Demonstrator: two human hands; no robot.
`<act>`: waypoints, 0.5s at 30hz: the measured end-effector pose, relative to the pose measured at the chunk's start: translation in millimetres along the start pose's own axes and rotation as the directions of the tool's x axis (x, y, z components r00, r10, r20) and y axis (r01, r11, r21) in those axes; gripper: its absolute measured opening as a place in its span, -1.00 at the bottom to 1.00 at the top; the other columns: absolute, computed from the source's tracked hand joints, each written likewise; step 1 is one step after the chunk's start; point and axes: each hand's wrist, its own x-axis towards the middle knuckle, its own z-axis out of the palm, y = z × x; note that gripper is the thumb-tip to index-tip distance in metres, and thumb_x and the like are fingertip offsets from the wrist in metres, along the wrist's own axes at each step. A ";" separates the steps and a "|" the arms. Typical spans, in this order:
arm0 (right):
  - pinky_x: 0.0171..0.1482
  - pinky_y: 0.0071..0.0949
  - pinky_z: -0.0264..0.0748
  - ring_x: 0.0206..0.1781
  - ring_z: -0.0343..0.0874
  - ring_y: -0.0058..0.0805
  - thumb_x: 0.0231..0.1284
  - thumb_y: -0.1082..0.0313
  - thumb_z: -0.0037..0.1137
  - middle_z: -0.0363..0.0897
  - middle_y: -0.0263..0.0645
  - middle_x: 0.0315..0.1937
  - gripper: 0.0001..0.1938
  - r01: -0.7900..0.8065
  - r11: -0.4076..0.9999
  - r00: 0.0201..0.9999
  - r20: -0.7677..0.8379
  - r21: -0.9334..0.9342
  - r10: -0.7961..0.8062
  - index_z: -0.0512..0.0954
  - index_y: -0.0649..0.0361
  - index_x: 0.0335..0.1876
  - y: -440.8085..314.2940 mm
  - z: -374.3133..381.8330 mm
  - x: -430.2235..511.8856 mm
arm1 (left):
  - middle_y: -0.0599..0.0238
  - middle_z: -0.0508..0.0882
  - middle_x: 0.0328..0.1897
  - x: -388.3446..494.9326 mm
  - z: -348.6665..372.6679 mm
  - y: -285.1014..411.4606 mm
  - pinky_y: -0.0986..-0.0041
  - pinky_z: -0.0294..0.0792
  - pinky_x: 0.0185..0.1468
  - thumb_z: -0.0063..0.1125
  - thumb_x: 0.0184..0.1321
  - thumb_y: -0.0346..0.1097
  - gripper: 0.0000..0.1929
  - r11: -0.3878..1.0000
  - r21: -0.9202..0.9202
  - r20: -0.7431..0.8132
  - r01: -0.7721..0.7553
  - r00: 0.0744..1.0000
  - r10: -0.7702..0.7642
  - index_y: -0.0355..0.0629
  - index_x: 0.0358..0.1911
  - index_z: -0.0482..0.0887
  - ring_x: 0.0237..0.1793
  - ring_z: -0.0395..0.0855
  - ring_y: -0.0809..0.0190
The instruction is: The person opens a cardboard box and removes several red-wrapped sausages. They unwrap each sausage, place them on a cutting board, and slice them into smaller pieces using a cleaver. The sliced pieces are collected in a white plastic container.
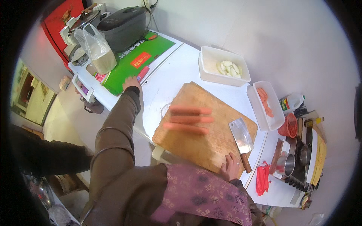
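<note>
My left hand (pixel 131 82) reaches out to the edge of a green printed mat (pixel 162 45). Its fingers are by a slim pink-red item (pixel 143 73), perhaps a wrapped one; whether they grip it is unclear. Resting on the near right corner of a wooden cutting board (pixel 195 147), my right hand (pixel 232 166) has its fingers spread and holds nothing. Beside it lies a cleaver (pixel 241 135), its wooden handle pointing towards me over the board's edge. Three pink sausages (pixel 189 119) lie side by side across the board.
Behind the board, one white plastic tub (pixel 206 70) holds pale slices (pixel 230 69); another tub (pixel 273 113) holds orange-pink pieces (pixel 264 99). A dark lidded cooker (pixel 124 28) and a plastic bag (pixel 103 60) stand far left. Metal pots (pixel 285 165) and a red bag (pixel 263 178) are at right.
</note>
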 end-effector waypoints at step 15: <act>0.32 0.02 0.22 0.32 0.30 0.11 0.08 0.31 0.06 0.35 0.13 0.26 -0.51 0.252 0.967 0.963 -0.087 -0.045 -0.255 0.44 0.30 0.17 27.1 18.8 1.3 | 0.27 0.60 -0.51 -343.5 -51.5 -105.1 0.42 0.37 -0.62 0.15 0.24 -0.10 -0.57 0.461 -0.818 0.327 0.344 0.937 -0.119 -0.21 0.07 0.48 -0.65 0.53 0.32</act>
